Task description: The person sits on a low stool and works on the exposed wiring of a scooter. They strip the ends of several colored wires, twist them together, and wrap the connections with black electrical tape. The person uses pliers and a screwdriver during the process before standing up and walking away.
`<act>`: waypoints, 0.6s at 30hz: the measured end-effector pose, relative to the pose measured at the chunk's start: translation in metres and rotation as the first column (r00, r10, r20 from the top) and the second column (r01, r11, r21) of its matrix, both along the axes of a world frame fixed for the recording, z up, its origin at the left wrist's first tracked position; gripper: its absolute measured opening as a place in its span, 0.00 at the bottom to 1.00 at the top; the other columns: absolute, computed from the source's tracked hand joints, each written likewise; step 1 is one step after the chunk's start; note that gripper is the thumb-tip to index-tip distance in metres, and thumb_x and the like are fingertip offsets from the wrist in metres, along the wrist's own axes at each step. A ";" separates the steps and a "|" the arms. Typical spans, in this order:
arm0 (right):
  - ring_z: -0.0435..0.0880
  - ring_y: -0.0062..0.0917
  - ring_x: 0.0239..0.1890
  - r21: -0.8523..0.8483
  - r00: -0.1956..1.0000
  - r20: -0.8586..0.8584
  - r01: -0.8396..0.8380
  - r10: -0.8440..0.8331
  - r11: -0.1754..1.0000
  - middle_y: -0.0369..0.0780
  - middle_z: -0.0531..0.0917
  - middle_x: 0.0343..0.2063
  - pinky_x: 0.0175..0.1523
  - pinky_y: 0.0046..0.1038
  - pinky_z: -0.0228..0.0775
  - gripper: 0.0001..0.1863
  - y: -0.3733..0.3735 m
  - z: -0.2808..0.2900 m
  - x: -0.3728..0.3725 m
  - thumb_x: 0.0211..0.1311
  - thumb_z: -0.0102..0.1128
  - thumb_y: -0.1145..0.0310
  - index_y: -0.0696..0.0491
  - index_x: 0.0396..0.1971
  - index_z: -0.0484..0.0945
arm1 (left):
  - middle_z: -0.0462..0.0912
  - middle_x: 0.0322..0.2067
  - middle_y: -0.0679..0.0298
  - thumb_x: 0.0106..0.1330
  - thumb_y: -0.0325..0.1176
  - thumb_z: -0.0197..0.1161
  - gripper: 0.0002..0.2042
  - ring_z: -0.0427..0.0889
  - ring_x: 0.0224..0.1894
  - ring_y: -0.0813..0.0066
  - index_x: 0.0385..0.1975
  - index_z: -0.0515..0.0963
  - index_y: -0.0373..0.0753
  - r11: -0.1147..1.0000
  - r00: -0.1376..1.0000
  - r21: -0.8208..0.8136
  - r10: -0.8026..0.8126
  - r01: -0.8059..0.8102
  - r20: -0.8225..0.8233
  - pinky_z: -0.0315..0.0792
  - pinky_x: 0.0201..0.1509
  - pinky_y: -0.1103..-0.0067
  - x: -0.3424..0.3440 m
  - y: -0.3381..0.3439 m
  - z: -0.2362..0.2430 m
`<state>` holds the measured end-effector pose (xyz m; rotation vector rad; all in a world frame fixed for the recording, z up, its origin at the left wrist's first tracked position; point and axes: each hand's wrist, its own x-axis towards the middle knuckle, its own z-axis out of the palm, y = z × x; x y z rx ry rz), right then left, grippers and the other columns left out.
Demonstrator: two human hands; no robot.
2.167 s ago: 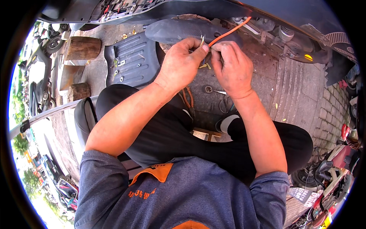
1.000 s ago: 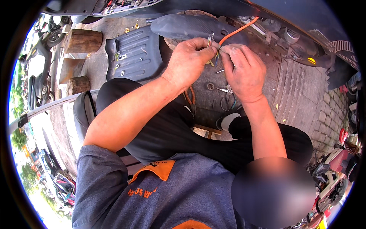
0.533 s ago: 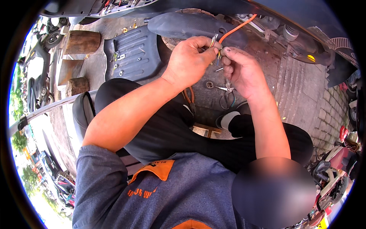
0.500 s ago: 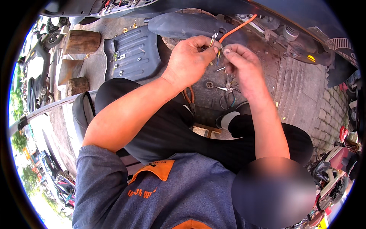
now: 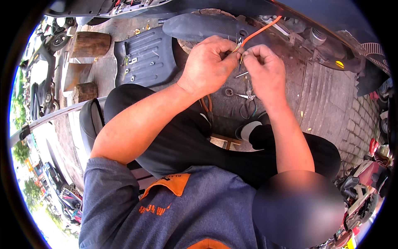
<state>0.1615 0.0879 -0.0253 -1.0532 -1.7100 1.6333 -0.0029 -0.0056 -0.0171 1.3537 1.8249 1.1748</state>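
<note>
My left hand [image 5: 210, 63] pinches thin wires [image 5: 239, 45] between its thumb and fingers; pale and yellow strands stick out above the grip. Close beside it, the fingertips of my right hand [image 5: 265, 68] are closed at the same wires, though the exact pinch point is hidden. An orange cable [image 5: 262, 30] runs from the wires up to the right, to the vehicle. Under my hands a thin metal rod [image 5: 241, 75] shows. Scissors [image 5: 248, 97] lie partly spread on the ground below, near a small dark round part [image 5: 229, 92].
To the left, a ribbed black plastic panel [image 5: 145, 58] carries small metal parts. A long dark cover [image 5: 199, 25] lies beyond my hands, under the vehicle body [image 5: 331, 25]. Orange-handled pliers [image 5: 209, 106] rest by my leg. Wooden blocks [image 5: 90, 44] stand farther left.
The wire strands that fanned upward are now bent into a loop close to my fingers. My right hand has tightened its fingers beside the left; both stay in nearly the same place.
</note>
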 end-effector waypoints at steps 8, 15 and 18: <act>0.84 0.23 0.32 0.256 0.999 0.023 -0.034 0.029 0.966 0.32 0.83 0.29 0.39 0.30 0.77 0.06 0.004 0.005 0.007 0.66 0.72 0.71 0.53 0.38 0.84 | 0.90 0.37 0.66 0.78 0.30 0.69 0.10 0.82 0.37 0.85 0.50 0.87 0.32 1.000 0.965 -0.010 0.020 -0.018 0.260 0.76 0.43 0.82 -0.003 0.001 -0.010; 0.86 0.34 0.32 0.928 0.985 0.152 -0.115 -0.077 0.354 0.37 0.85 0.31 0.41 0.35 0.79 0.08 0.012 0.005 0.008 0.59 0.76 0.70 0.49 0.37 0.85 | 0.89 0.38 0.66 0.78 0.29 0.69 0.09 0.84 0.40 0.85 0.50 0.87 0.31 0.997 0.978 -0.076 0.028 -0.012 0.209 0.80 0.46 0.82 -0.002 0.001 0.000; 0.84 0.28 0.30 0.563 0.991 0.134 -0.071 -0.006 0.823 0.34 0.85 0.28 0.39 0.31 0.76 0.07 0.004 0.004 0.005 0.64 0.75 0.67 0.51 0.36 0.85 | 0.89 0.39 0.65 0.77 0.28 0.70 0.09 0.85 0.40 0.83 0.50 0.87 0.31 1.000 0.988 -0.009 -0.001 0.002 0.157 0.81 0.49 0.81 -0.002 0.001 -0.006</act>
